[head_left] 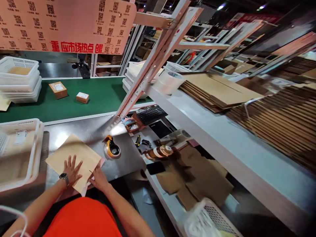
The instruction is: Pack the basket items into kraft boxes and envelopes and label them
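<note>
A tan kraft paper mailer (67, 149) lies at a slant on the metal worktable (128, 163). My left hand (72, 172), with a watch at the wrist, presses flat on it with fingers spread. At the mailer's right edge, my right hand (99, 177) has its fingers closed on the paper. A whitish-pink strip shows along that edge beside the fingers; what it is I cannot tell. Right of the mailer sits an orange and black tape dispenser (112, 148), which neither hand touches.
A white basket (37, 154) stands at the left. Beyond the table, a green conveyor belt (103, 95) carries two small cartons (58, 90) and stacked white baskets (21, 93). A slanted metal post (153, 62) and a shelf of flattened cardboard (217, 89) rise on the right.
</note>
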`<action>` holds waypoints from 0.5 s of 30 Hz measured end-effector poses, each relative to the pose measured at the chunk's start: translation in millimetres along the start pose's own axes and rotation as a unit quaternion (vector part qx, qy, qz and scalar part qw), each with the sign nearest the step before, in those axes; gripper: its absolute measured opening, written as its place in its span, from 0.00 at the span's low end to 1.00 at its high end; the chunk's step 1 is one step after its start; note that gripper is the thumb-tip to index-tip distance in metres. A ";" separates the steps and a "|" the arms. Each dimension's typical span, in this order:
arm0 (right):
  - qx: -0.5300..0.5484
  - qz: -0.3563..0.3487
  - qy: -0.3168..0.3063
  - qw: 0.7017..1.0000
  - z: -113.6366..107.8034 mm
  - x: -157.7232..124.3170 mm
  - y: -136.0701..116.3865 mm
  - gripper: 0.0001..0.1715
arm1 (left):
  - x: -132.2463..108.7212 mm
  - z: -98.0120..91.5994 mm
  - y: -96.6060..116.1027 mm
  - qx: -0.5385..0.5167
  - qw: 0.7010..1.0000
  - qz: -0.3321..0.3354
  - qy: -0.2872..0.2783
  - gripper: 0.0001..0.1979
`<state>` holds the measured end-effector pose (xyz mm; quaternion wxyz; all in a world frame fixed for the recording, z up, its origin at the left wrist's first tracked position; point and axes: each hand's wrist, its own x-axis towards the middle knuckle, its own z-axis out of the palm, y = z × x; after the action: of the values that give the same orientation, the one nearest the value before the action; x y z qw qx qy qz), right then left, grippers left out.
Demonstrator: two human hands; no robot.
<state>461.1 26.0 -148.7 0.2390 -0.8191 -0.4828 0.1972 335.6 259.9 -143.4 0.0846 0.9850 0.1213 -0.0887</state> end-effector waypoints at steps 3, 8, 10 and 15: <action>0.007 0.005 -0.047 0.999 16.5 -36.8 -0.6 0.46 | 8.8 -12.6 7.9 0.003 1.000 -0.012 -0.010 0.42; 0.006 0.003 -0.031 0.999 27.1 -57.9 -1.3 0.19 | 25.8 -36.0 21.5 0.025 0.998 -0.048 -0.021 0.42; 0.008 0.015 -0.013 1.000 21.5 -57.3 0.5 0.18 | 32.5 -43.0 25.8 0.031 0.999 -0.011 -0.024 0.43; -0.008 0.058 0.002 0.998 13.4 -37.3 -9.2 0.38 | 42.0 -38.5 23.2 -0.020 0.997 0.078 -0.020 0.44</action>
<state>430.3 -0.5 -150.7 0.2212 -0.8480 -0.4359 0.2049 387.5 254.4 -110.9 0.1130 0.9876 0.0442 -0.0993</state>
